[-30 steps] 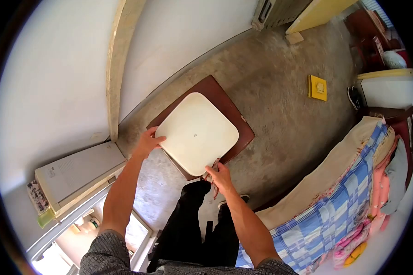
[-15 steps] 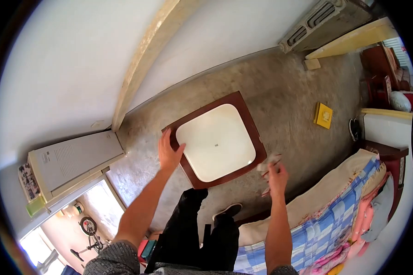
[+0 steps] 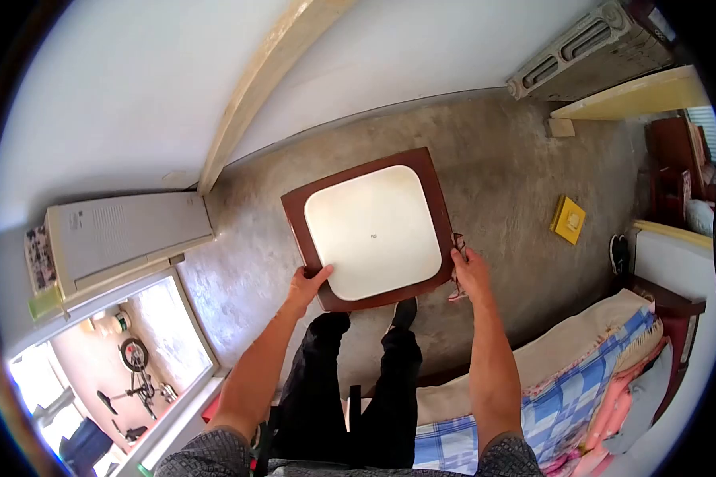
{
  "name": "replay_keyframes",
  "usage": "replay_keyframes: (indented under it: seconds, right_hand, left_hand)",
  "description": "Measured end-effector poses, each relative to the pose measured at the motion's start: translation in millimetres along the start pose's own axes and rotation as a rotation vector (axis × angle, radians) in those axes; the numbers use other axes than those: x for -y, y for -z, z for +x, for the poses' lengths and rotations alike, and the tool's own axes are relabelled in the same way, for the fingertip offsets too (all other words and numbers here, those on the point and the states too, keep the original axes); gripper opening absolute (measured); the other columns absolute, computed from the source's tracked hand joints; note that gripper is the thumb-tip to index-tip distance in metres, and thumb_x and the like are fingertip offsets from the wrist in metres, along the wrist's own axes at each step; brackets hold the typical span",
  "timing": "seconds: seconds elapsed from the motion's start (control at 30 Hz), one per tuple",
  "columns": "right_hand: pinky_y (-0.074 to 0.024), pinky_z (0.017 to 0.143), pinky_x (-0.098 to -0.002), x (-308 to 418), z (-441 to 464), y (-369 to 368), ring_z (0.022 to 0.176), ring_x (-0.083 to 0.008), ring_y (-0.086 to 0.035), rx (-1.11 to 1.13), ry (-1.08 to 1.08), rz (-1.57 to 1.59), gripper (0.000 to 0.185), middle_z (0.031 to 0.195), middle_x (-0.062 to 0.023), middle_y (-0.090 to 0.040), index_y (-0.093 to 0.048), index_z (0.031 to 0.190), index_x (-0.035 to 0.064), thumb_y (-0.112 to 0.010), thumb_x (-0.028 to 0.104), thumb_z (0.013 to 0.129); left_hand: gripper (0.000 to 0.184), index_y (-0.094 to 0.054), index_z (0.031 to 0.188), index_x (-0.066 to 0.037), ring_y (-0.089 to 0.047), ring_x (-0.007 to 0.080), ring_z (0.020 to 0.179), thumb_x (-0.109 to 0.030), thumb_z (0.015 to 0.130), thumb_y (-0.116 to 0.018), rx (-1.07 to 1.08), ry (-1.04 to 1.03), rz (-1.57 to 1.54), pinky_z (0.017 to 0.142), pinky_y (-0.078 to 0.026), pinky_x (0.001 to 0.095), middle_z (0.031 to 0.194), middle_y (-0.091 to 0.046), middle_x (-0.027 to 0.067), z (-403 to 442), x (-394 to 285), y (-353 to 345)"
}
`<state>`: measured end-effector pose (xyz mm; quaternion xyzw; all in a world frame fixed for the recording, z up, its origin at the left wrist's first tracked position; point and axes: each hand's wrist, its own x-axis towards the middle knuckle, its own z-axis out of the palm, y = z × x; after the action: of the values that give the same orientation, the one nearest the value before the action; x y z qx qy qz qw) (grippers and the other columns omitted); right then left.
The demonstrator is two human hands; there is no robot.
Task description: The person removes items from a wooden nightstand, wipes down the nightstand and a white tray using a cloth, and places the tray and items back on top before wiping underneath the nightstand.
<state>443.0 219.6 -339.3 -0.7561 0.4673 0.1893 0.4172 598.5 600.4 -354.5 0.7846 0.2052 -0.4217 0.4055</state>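
Ideally, the left hand (image 3: 306, 290), pinching the left edge of the base (image 3: 366, 302), and the right hand (image 3: 472, 272), curled around a cloth (image 3: 457, 297) by its right edge, press evenly, the panel (image 3: 374, 207) level on top.

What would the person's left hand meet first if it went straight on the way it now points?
Probably the white square panel: the left hand is at the edge of the brown tabletop, pointing inward toward it, though exact heights are unclear.
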Motion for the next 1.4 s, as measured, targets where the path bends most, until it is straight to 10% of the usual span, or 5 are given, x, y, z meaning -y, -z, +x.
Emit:
replay_keyframes:
  seconds: [0.5, 0.57, 0.73, 1.1, 1.4]
  right_hand:
    - [-0.0442, 0.108, -0.0408, -37, -80, -53, 0.133, -0.0385, -0.057, 0.268, -0.07, 0.121, 0.073, 0.143, -0.027, -0.059, -0.054, 0.142, -0.0091, -0.061, 0.05, 0.1]
    - [-0.0532, 0.081, -0.0425, -95, -72, -103, 0.084, -0.0364, -0.069, -0.001, 0.242, 0.036, 0.054, 0.101, -0.0234, -0.071, -0.064, 0.128, -0.0032, -0.06, 0.043, 0.102]
    - [-0.0502, 0.049, -0.0352, -67, -111, -99, 0.061, -0.0149, -0.053, 0.232, -0.101, 0.377, 0.045, 0.073, -0.0033, -0.055, -0.059, 0.137, 0.0103, -0.061, 0.04, 0.103]
    - [-0.0401, 0.113, -0.0489, -81, -74, -95, 0.144, -0.0392, -0.044, 0.252, -0.069, -0.118, 0.076, 0.158, -0.026, -0.042, -0.041, 0.153, -0.0053, -0.061, 0.046, 0.102]
    - [-0.0549, 0.09, -0.0376, -77, -73, -47, 0.099, -0.0251, -0.069, 0.183, -0.379, 0.23, 0.051, 0.111, -0.0178, -0.073, -0.058, 0.138, -0.0019, -0.066, 0.032, 0.101]
  left_hand:
    - [0.083, -0.055, 0.132, 0.009, -0.064, 0.0241, 0.114, -0.048, 0.081, -0.087, -0.065, 0.051, -0.091, 0.098, -0.052, 0.0363, 0.124, -0.067, 0.0175, -42, 105, 36]
    - [0.071, -0.059, 0.13, 0.007, -0.063, 0.0221, 0.114, -0.044, 0.086, -0.084, -0.079, 0.093, -0.067, 0.1, -0.051, 0.0363, 0.125, -0.067, 0.0154, -58, 111, 45]
    - [0.067, -0.063, 0.129, 0.004, -0.068, 0.0231, 0.107, -0.042, 0.086, -0.084, -0.156, -0.043, -0.141, 0.096, -0.054, 0.0359, 0.12, -0.072, 0.0154, -62, 162, 48]
    - [0.095, -0.053, 0.144, 0.006, -0.059, 0.0334, 0.131, -0.058, 0.081, -0.083, -0.361, 0.016, -0.106, 0.106, -0.05, 0.0408, 0.14, -0.061, 0.0236, -134, 158, 90]
    - [0.087, -0.054, 0.142, 0.003, -0.065, 0.0284, 0.117, -0.05, 0.082, -0.087, -0.659, 0.085, -0.276, 0.095, -0.055, 0.0379, 0.131, -0.065, 0.025, -174, 255, 245]
